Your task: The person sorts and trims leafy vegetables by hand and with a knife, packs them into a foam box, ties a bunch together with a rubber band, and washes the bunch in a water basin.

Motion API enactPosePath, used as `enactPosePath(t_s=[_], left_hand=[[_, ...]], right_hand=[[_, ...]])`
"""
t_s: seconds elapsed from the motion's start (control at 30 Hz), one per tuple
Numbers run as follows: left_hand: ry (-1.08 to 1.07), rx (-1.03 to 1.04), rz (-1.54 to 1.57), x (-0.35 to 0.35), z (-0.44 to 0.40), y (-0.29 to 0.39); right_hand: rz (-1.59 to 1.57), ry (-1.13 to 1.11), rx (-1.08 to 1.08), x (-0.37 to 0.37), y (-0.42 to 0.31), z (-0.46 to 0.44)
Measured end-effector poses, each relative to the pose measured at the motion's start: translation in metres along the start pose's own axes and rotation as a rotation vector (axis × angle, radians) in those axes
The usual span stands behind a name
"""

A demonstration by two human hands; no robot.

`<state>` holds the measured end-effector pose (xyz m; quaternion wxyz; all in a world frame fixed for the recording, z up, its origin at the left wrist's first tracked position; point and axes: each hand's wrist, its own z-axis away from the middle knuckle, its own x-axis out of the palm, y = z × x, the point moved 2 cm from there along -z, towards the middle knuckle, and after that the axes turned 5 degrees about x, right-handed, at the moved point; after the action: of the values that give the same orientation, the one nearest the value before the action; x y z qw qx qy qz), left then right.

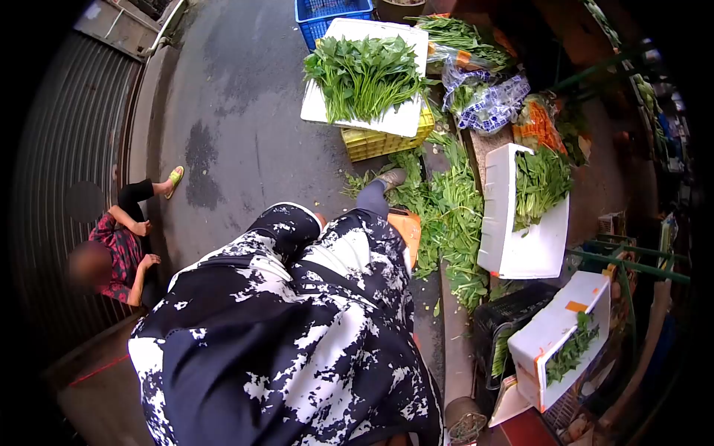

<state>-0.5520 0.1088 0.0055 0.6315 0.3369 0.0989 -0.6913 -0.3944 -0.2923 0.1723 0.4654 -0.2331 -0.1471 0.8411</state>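
Note:
Neither of my hands shows in the head view; my patterned black-and-white clothing (327, 327) fills the lower middle. Ahead of my knees, a bunch of leafy green stems (368, 78) lies on a white foam lid (405, 123), which rests on a yellow crate (387, 141). Loose leaves and stems (457, 219) are heaped on the ground beside my shoe (392, 177). To the right, a white foam box (502, 215) tilts on its side with leafy greens (539, 182) in it.
A blue crate (335, 13) stands at the far end, near bagged vegetables (487, 93). Another foam box (554, 327) and a black crate (513, 312) are at lower right. On the left, another person (123, 245) sits by a rolling shutter (74, 149).

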Motion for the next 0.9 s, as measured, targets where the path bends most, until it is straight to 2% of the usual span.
enactPosePath(t_s=[0.1,0.17,0.23,0.37,0.4,0.5,0.57,0.63,0.73,0.77,0.83,0.9], left_hand=[[0.093,0.113,-0.016,-0.039,0.035,-0.006],[0.045,0.057,0.190,-0.053,0.049,-0.011],[0.065,0.055,0.218,-0.067,0.053,-0.022],[0.092,0.058,0.177,-0.077,0.072,-0.028],[0.146,0.098,0.136,-0.070,0.062,-0.037],[0.115,0.044,0.066,-0.084,0.067,-0.044],[0.155,0.045,0.103,-0.092,0.050,-0.070],[0.158,-0.044,0.276,-0.101,0.043,-0.092],[0.148,-0.108,0.537,-0.108,0.018,-0.131],[0.101,-0.125,0.620,-0.089,-0.015,-0.166],[0.077,-0.193,0.705,-0.087,-0.036,-0.191],[0.022,-0.312,0.731,-0.131,-0.054,-0.195]], right_hand=[[-0.078,0.022,0.170,-0.007,0.079,0.020],[-0.123,0.019,0.263,-0.015,0.117,0.024],[-0.161,0.031,0.332,-0.012,0.143,0.026],[-0.213,0.041,0.409,-0.008,0.169,0.023],[-0.221,0.045,0.417,-0.006,0.168,0.021],[-0.233,0.045,0.412,0.002,0.153,0.010],[-0.211,0.048,0.356,0.020,0.113,0.002],[-0.137,0.051,0.250,0.045,0.055,-0.013],[0.030,0.042,0.080,0.120,-0.074,-0.019],[0.063,0.024,0.043,0.150,-0.111,-0.026],[0.154,-0.025,-0.089,0.211,-0.174,-0.048],[0.210,-0.117,-0.188,0.287,-0.234,-0.062]])
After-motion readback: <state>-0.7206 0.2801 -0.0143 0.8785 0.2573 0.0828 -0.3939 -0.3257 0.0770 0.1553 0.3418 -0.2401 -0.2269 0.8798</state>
